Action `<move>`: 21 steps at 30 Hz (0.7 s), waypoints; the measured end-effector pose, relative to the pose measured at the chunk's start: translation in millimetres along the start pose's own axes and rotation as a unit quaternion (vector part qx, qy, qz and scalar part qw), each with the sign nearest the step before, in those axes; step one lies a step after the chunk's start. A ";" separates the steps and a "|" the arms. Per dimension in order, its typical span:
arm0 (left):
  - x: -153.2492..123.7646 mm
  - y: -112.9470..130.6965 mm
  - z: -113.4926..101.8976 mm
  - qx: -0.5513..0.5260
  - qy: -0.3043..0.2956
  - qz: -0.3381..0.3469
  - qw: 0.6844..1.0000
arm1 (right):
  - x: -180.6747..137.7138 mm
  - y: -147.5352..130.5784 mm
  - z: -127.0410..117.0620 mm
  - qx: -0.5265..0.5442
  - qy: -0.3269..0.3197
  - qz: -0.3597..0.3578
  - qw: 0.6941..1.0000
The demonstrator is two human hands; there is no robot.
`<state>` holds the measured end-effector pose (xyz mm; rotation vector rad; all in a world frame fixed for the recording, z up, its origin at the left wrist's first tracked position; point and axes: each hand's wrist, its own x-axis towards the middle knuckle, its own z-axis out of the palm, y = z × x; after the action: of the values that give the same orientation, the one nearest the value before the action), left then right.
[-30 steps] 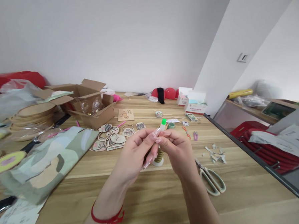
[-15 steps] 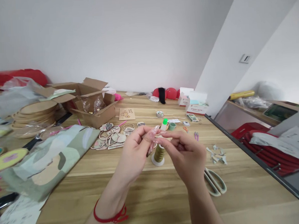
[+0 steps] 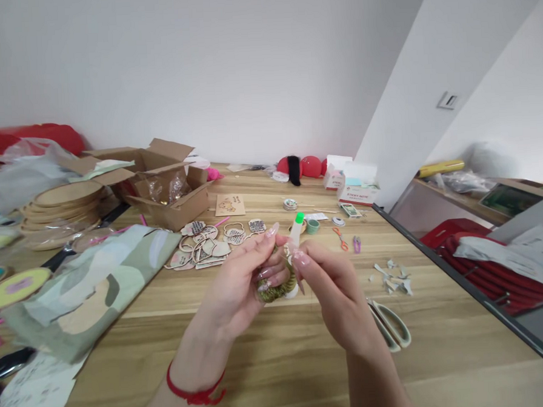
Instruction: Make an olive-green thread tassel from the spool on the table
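My left hand (image 3: 236,278), a red cord round its wrist, curls its fingers around a fuzzy olive-green bundle (image 3: 271,292). Its thumb and index finger are raised above the bundle. Close beside it, my right hand (image 3: 337,291) pinches with thumb and index finger; what lies between those fingertips is too small to make out. Behind the hands an olive-green spool (image 3: 292,279) stands on the table, mostly hidden. A white glue bottle with a green cap (image 3: 299,218) rises just beyond the fingertips.
Large scissors (image 3: 391,326) lie by my right wrist, below fabric scraps (image 3: 394,279). Small orange scissors (image 3: 341,238) and a green cup (image 3: 313,227) are farther back. Wooden tags (image 3: 205,249), patterned cloth (image 3: 98,285) and a cardboard box (image 3: 174,202) occupy the left side.
My hands have drawn slightly apart at the fingertips. My left hand has turned, its fingers now curled and showing the green bundle. The right hand has shifted slightly.
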<state>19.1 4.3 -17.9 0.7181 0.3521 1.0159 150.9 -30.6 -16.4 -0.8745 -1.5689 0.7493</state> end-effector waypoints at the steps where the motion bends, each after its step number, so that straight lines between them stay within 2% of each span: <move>1: 0.0 -0.5 0.2 -0.012 -0.003 -0.004 1.000 | 0.5 0.2 1.0 0.031 0.007 0.005 0.999; 7: -1.3 -1.3 1.3 -0.070 0.015 -0.019 0.997 | 2.7 5.6 8.0 0.154 0.040 0.028 0.987; 12: -3.4 -0.3 5.7 -0.090 0.008 -0.020 0.996 | 2.9 11.0 13.0 0.259 0.054 0.047 0.963; 21: -8.9 3.1 12.3 -0.096 0.021 -0.001 0.995 | 3.6 15.2 15.1 0.319 0.071 0.036 0.944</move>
<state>19.8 -7.0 -7.4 0.5244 0.2862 1.0488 137.7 -19.6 -29.8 -0.4872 -1.0629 1.1354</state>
